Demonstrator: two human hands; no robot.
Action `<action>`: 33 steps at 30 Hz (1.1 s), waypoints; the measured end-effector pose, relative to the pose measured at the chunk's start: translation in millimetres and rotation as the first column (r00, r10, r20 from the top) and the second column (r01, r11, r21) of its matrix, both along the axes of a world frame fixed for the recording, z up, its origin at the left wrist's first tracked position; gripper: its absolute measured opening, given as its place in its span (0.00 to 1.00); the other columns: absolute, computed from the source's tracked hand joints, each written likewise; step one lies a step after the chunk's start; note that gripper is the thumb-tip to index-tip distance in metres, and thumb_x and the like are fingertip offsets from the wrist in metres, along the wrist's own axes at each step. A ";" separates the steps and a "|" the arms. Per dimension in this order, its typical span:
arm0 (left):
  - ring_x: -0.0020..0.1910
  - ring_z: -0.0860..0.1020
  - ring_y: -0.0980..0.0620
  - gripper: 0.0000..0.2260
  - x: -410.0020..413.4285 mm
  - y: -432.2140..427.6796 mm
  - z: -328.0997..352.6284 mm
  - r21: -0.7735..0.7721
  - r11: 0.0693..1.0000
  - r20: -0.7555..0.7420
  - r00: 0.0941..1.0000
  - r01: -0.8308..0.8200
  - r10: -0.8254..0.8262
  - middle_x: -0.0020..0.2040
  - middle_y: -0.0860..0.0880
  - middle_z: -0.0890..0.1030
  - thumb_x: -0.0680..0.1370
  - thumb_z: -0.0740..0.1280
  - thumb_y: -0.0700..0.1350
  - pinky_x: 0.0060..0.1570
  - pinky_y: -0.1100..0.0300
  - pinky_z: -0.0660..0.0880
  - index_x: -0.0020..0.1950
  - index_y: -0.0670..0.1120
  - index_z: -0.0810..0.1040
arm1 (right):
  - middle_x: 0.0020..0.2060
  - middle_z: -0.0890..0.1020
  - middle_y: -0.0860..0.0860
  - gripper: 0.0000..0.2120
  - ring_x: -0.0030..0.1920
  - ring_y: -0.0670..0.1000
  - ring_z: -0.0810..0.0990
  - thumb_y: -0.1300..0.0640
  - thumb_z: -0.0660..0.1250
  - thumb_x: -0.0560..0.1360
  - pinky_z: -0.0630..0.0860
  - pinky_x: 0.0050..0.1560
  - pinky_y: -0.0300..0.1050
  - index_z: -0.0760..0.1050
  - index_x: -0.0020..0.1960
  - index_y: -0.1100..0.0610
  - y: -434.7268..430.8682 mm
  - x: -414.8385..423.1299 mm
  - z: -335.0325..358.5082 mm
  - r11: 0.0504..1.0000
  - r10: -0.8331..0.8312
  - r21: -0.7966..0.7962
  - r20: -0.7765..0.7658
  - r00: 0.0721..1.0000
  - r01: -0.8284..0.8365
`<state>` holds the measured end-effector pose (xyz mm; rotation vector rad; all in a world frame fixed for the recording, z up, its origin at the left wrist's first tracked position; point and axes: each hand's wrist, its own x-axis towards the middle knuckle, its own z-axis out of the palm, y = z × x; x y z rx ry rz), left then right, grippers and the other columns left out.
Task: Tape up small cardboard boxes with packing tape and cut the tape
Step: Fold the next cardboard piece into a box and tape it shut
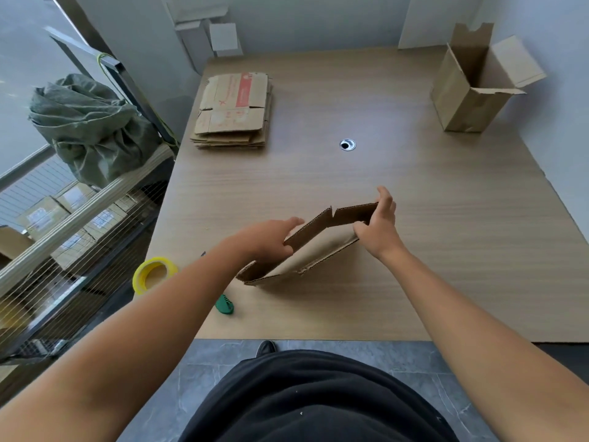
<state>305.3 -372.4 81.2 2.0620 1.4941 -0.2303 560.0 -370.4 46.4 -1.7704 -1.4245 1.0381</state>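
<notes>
Flattened cardboard box [318, 253], gripped at opposite edges by the left hand [267, 239] and right hand [379, 228], needs squaring fully open before the tape roll [154, 274] is used.

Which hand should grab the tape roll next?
Left. The tape roll lies by the left forearm, near the left hand; the right hand grips the cardboard box farther away.

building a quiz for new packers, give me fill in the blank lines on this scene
The tape roll is ____ in colour.
The cutter near it is ____.
Left hand and right hand grip the folded box, made of ____.
The open box stands at the far ____ corner of the table.
Missing: yellow; green; cardboard; right.
</notes>
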 end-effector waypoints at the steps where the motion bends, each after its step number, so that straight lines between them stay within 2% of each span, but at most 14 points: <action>1: 0.56 0.78 0.45 0.21 -8.0 1.7 -4.3 -0.015 0.999 -0.004 0.999 -0.038 0.038 0.61 0.47 0.81 0.78 0.63 0.47 0.50 0.55 0.71 0.72 0.54 0.69 | 0.72 0.59 0.56 0.40 0.72 0.58 0.60 0.66 0.63 0.74 0.60 0.73 0.50 0.48 0.79 0.52 -0.2 -4.6 1.0 1.000 -0.004 0.012 -0.015 1.000 0.004; 3: 0.52 0.79 0.43 0.11 -21.9 10.0 -7.6 0.059 0.981 0.093 0.980 -0.183 0.177 0.55 0.45 0.82 0.80 0.62 0.47 0.48 0.53 0.74 0.61 0.50 0.75 | 0.73 0.60 0.56 0.41 0.73 0.58 0.63 0.69 0.63 0.74 0.63 0.75 0.54 0.47 0.80 0.53 -1.6 -15.6 3.0 0.999 0.000 0.043 -0.071 0.997 0.003; 5: 0.49 0.78 0.42 0.07 -29.7 23.5 -6.1 0.140 0.945 0.177 0.946 -0.297 0.271 0.50 0.44 0.81 0.80 0.62 0.46 0.46 0.52 0.73 0.56 0.46 0.75 | 0.74 0.61 0.54 0.41 0.74 0.55 0.65 0.70 0.63 0.75 0.64 0.75 0.55 0.46 0.80 0.54 -3.2 -30.1 4.5 0.997 0.023 0.070 -0.135 0.991 -0.013; 8: 0.43 0.77 0.43 0.05 -29.7 36.3 -4.0 0.204 0.916 0.237 0.926 -0.345 0.296 0.42 0.48 0.78 0.80 0.60 0.46 0.39 0.53 0.70 0.51 0.46 0.73 | 0.75 0.64 0.51 0.38 0.76 0.49 0.63 0.66 0.65 0.76 0.62 0.77 0.57 0.52 0.80 0.54 -0.6 -57.8 4.5 0.997 0.069 0.045 -0.126 0.990 -0.064; 10: 0.40 0.77 0.44 0.05 -30.6 38.4 -7.9 0.238 0.919 0.215 0.939 -0.315 0.267 0.38 0.50 0.76 0.80 0.59 0.47 0.36 0.53 0.71 0.51 0.47 0.73 | 0.76 0.63 0.51 0.37 0.75 0.49 0.64 0.64 0.65 0.76 0.63 0.76 0.53 0.54 0.80 0.53 0.4 -74.3 2.1 0.999 0.048 0.004 -0.115 0.992 -0.048; 12: 0.42 0.79 0.43 0.07 -37.6 40.9 -13.5 0.266 0.937 0.132 0.971 -0.228 0.199 0.41 0.49 0.78 0.81 0.59 0.49 0.35 0.53 0.72 0.55 0.49 0.73 | 0.74 0.62 0.50 0.38 0.70 0.47 0.66 0.63 0.65 0.75 0.63 0.71 0.43 0.54 0.81 0.51 -1.1 -85.6 -0.8 0.999 -0.014 -0.041 -0.070 0.997 0.011; 14: 0.48 0.79 0.42 0.10 -49.4 49.4 -19.0 0.243 0.963 0.089 0.991 -0.114 0.095 0.49 0.46 0.81 0.82 0.61 0.51 0.42 0.52 0.75 0.61 0.50 0.74 | 0.66 0.63 0.50 0.35 0.62 0.49 0.69 0.60 0.66 0.74 0.65 0.64 0.42 0.58 0.78 0.48 -3.9 -91.9 -2.0 0.994 -0.080 -0.078 -0.004 0.997 0.079; 18: 0.55 0.79 0.43 0.13 -69.5 65.3 -25.0 0.113 0.993 0.210 0.976 0.034 -0.057 0.57 0.46 0.82 0.83 0.62 0.51 0.55 0.49 0.76 0.66 0.51 0.75 | 0.56 0.70 0.52 0.17 0.61 0.58 0.70 0.61 0.67 0.73 0.68 0.66 0.51 0.74 0.62 0.56 -12.9 -97.9 -1.6 0.993 -0.104 -0.025 0.212 0.972 0.112; 22: 0.56 0.80 0.48 0.15 -76.9 77.2 -19.1 0.136 0.991 0.341 0.939 0.000 -0.047 0.59 0.51 0.83 0.82 0.64 0.54 0.58 0.52 0.75 0.68 0.54 0.76 | 0.54 0.74 0.51 0.19 0.59 0.56 0.73 0.62 0.64 0.74 0.69 0.63 0.49 0.76 0.64 0.55 -25.0 -99.4 -0.1 0.996 -0.093 0.036 0.266 0.959 0.087; 25: 0.60 0.78 0.53 0.14 -97.9 60.9 -12.4 0.167 0.946 0.609 0.783 -0.278 0.123 0.60 0.55 0.81 0.81 0.63 0.52 0.64 0.51 0.73 0.66 0.53 0.77 | 0.56 0.72 0.52 0.20 0.58 0.56 0.75 0.55 0.63 0.78 0.72 0.65 0.51 0.75 0.70 0.51 -25.2 -96.7 -3.1 0.998 -0.064 0.007 0.321 0.945 0.065; 27: 0.67 0.71 0.55 0.20 -119.7 27.3 -20.5 0.158 0.885 0.704 0.678 -0.437 0.210 0.64 0.57 0.74 0.76 0.63 0.49 0.69 0.51 0.67 0.69 0.52 0.73 | 0.55 0.71 0.52 0.19 0.57 0.57 0.76 0.50 0.63 0.80 0.73 0.64 0.51 0.76 0.70 0.50 -24.6 -95.1 -7.4 0.998 -0.065 0.029 0.361 0.930 0.059; 29: 0.71 0.64 0.56 0.28 -133.5 -9.6 -35.6 0.014 0.872 0.741 0.590 -0.488 0.319 0.68 0.57 0.67 0.72 0.64 0.48 0.70 0.54 0.63 0.73 0.55 0.66 | 0.53 0.70 0.52 0.20 0.56 0.58 0.76 0.46 0.62 0.81 0.72 0.63 0.48 0.77 0.69 0.51 -22.9 -95.8 -11.4 0.994 -0.072 0.104 0.406 0.911 0.032; 31: 0.74 0.61 0.54 0.33 -132.0 -30.0 -50.3 -0.209 0.837 0.790 0.417 -0.506 0.449 0.73 0.56 0.61 0.69 0.64 0.48 0.68 0.60 0.63 0.74 0.57 0.60 | 0.51 0.70 0.53 0.23 0.56 0.58 0.74 0.42 0.59 0.80 0.70 0.61 0.46 0.79 0.67 0.52 -20.3 -96.8 -15.8 0.987 -0.064 0.160 0.441 0.895 -0.009; 33: 0.76 0.59 0.53 0.34 -125.8 -36.5 -62.3 -0.300 0.795 0.806 0.305 -0.526 0.507 0.77 0.53 0.58 0.71 0.66 0.47 0.68 0.65 0.62 0.75 0.57 0.57 | 0.50 0.70 0.53 0.26 0.55 0.59 0.71 0.39 0.56 0.79 0.68 0.62 0.47 0.80 0.67 0.53 -18.7 -96.0 -19.9 0.980 -0.050 0.196 0.437 0.898 -0.041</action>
